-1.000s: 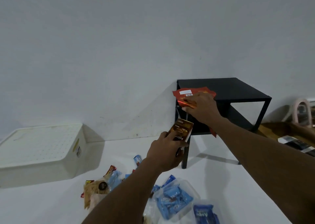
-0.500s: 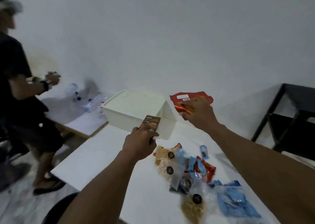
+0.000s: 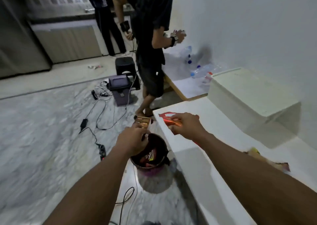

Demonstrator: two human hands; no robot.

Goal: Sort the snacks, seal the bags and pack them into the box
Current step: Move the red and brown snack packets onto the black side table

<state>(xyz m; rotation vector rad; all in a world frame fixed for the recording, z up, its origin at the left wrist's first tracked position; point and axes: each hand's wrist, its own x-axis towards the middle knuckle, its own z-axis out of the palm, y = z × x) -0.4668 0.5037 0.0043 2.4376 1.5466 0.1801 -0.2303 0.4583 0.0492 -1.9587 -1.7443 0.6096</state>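
Stretching along the right, the white surface (image 3: 214,122) carries a closed white box (image 3: 248,91) at its far end. Below its edge, a dark bin (image 3: 151,163) holds wrappers. The right hand (image 3: 186,126) pinches a red packet (image 3: 167,119); the left hand (image 3: 133,140) grips a brown packet (image 3: 143,122) over the bin. Print is blurred, unreadable.

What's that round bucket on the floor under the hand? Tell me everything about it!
The bucket is a small round bin with a dark rim and a pinkish, blurred side. It stands upright on the marble floor, right beside the white table's edge. It is open on top, with crumpled snack wrappers inside. The left hand hovers above its rim, holding a brown packet.
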